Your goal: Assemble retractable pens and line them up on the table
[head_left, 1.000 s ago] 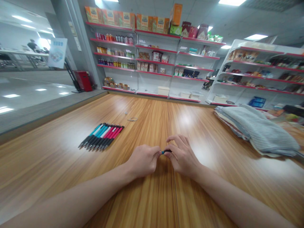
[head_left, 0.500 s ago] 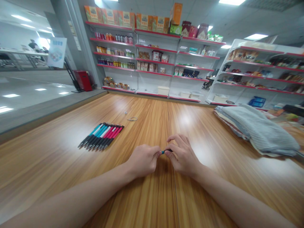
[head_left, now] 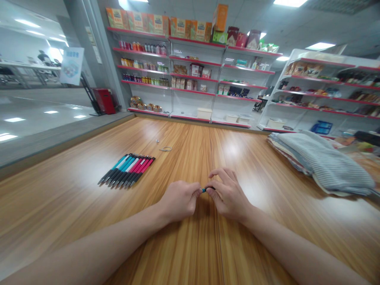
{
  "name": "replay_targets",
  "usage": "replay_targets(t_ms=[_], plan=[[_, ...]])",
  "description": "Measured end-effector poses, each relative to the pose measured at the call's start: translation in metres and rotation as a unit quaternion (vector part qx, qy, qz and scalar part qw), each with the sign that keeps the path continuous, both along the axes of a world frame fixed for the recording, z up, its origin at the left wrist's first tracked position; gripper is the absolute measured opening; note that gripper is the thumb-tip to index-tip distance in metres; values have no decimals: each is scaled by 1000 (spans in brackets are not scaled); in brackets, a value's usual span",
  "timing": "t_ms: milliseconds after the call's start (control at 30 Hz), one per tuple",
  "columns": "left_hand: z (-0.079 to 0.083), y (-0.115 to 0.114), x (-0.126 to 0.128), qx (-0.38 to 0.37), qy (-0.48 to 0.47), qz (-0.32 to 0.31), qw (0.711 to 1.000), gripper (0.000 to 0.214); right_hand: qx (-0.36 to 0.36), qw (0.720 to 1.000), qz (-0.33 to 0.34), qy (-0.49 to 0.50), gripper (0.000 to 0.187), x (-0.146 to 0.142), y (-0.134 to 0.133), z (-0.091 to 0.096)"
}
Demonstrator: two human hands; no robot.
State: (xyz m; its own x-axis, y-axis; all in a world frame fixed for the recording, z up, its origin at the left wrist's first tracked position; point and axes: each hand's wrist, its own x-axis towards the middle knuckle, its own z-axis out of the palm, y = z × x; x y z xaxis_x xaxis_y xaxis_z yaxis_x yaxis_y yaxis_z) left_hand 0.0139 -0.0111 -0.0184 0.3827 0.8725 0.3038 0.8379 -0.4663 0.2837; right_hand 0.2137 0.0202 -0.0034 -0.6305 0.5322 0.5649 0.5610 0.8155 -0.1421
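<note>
Between my two hands, low over the wooden table (head_left: 184, 245), is a pen (head_left: 204, 190) with a blue barrel and a black grip section. My left hand (head_left: 180, 200) is closed around its blue end, hiding most of the barrel. The thumb and index finger of my right hand (head_left: 230, 194) pinch the black part, while the other fingers curl loosely above. A row of pens (head_left: 127, 170), blue, white and pink with black grips, lies side by side to the left, tips toward me.
A thin wire ring (head_left: 165, 149) and a small shiny piece (head_left: 157, 141) lie beyond the pens. Folded striped cloths (head_left: 320, 162) are stacked at the right. Past the table's far edge stand shelves (head_left: 192, 91) with boxes, bottles and jars.
</note>
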Motion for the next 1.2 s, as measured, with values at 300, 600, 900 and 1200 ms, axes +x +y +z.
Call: replay_targets(t_ms=[300,600,900,1200], plan=[[1,0,0,-9,-1,-1,1000,28,-1,1000,3,2,10,-1,-1,1],[1,0,0,-1,1,-1,1000,30,4,1000,10,11,10,0,-1,1],[1,0,1,-5,-5,-2,1000,29,-1,1000,7,4,10,0,-1,1],[1,0,1,-6,-7,-5,1000,30,3,1000,6,2,9,0,0,1]])
